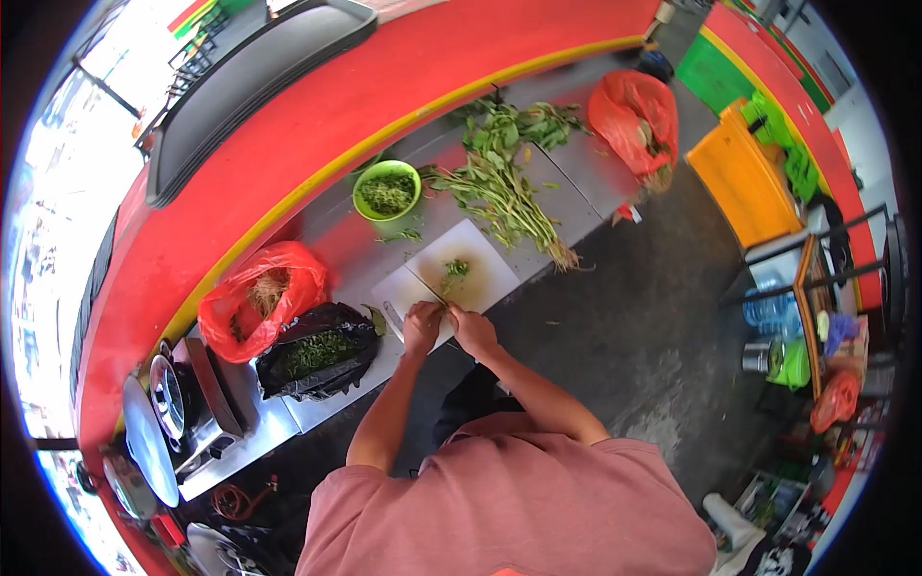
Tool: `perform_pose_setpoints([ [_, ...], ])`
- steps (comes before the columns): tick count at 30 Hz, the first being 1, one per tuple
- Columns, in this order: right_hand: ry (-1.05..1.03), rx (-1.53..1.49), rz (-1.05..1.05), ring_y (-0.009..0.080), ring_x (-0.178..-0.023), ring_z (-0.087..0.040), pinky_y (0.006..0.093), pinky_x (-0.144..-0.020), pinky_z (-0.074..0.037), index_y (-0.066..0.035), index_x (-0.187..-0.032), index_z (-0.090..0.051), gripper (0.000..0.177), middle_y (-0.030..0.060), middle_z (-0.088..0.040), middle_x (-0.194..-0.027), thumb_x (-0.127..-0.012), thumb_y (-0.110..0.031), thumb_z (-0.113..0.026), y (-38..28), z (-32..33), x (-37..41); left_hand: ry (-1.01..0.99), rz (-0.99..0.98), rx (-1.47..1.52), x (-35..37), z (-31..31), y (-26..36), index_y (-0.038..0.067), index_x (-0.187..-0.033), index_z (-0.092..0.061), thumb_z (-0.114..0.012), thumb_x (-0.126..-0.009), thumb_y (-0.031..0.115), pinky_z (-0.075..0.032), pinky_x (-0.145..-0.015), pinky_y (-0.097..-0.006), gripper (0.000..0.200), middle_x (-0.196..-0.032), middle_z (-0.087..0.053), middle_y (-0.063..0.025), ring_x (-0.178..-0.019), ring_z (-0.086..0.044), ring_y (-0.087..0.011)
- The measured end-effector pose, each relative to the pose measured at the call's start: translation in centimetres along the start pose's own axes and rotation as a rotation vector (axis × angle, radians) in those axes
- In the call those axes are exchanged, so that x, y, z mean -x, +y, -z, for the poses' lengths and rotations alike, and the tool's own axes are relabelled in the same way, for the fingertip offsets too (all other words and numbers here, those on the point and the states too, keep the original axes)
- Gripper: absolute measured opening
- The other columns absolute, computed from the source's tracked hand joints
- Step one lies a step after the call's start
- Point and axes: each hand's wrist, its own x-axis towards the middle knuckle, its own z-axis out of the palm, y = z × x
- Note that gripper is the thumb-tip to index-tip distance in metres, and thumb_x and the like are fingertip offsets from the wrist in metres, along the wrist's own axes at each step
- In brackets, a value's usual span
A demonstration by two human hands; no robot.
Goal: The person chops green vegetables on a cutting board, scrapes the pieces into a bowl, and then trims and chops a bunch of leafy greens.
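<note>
A white cutting board (pixel 487 252) lies on the metal counter, with a small heap of chopped green leaves (pixel 457 268) on it. My right hand (pixel 473 332) is closed on a knife, whose thin blade (pixel 423 282) points up and left across the board. Close beside it, my left hand (pixel 423 327) is closed at the board's near edge, fingers pinching a little bunch of greens mostly hidden by them. Behind the board stands a lime-green bowl (pixel 414 213) of chopped greens. Long-stemmed leafy greens (pixel 499 197) with roots lie to the right of the bowl.
Left of the board are a black plastic bag (pixel 360 363) holding chopped greens and a red bag (pixel 219 305) with roots inside. Another red bag (pixel 615 101) sits at the counter's far right end. Pot lids (pixel 167 396) stand at the left; an orange table (pixel 735 178) is on the right.
</note>
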Motion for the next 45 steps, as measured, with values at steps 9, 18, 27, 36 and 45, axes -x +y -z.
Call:
perform_pose_setpoints([
  [9, 0.081, -0.253, -0.017, 0.047, -0.084, -0.066, 0.0576, -0.075, -0.053, -0.013, -0.142, -0.049, 0.041, 0.0276, -0.069, -0.095, -0.103, -0.024, -0.046, 0.1, 0.0, 3.2, 0.013, -0.009, 0.08, 0.1, -0.2, -0.2, 0.005, -0.097, -0.072, -0.069, -0.079, 0.0, -0.051, -0.079, -0.0446, 0.019, -0.093, -0.069, -0.0132, -0.088, -0.064, -0.0345],
  [18, -0.034, -0.358, 0.072, 0.0465, -0.086, -0.065, 0.0515, -0.075, -0.051, -0.009, -0.14, -0.054, 0.039, 0.0269, -0.068, -0.1, -0.103, -0.021, -0.052, 1.1, 1.9, 5.9, -0.026, -0.048, 0.08, -0.1, 0.8, -1.4, 0.007, -0.094, -0.074, -0.073, -0.082, 0.008, -0.054, -0.08, -0.0419, 0.012, -0.093, -0.069, -0.0089, -0.089, -0.066, -0.0316],
  [27, 0.069, -0.236, -0.032, 0.0442, -0.093, -0.066, 0.0493, -0.077, -0.054, -0.011, -0.138, -0.058, 0.038, 0.0264, -0.068, -0.102, -0.102, -0.022, -0.053, -0.4, -0.6, 3.6, -0.055, -0.047, 0.104, -0.2, 1.3, -1.8, 0.008, -0.094, -0.075, -0.072, -0.084, 0.01, -0.053, -0.079, -0.0405, 0.011, -0.091, -0.067, -0.0068, -0.088, -0.065, -0.0294],
  [36, 0.051, -0.218, -0.132, 0.0443, -0.085, -0.067, 0.0514, -0.074, -0.054, -0.014, -0.137, -0.059, 0.038, 0.0265, -0.068, -0.093, -0.101, -0.022, -0.054, -1.9, 0.2, 3.0, -0.146, 0.01, 0.125, -0.6, 1.3, -2.6, 0.009, -0.099, -0.074, -0.07, -0.084, 0.009, -0.054, -0.08, -0.0404, 0.015, -0.096, -0.068, -0.0076, -0.093, -0.066, -0.0303],
  [45, -0.022, -0.119, -0.077, 0.0452, -0.092, -0.066, 0.0503, -0.076, -0.053, -0.013, -0.136, -0.06, 0.037, 0.0272, -0.067, -0.101, -0.101, -0.022, -0.055, -2.3, 0.6, -0.9, -0.116, -0.036, 0.046, -0.7, 2.0, -2.2, 0.009, -0.099, -0.073, -0.069, -0.085, 0.01, -0.055, -0.079, -0.0404, 0.015, -0.094, -0.066, -0.007, -0.093, -0.066, -0.0294],
])
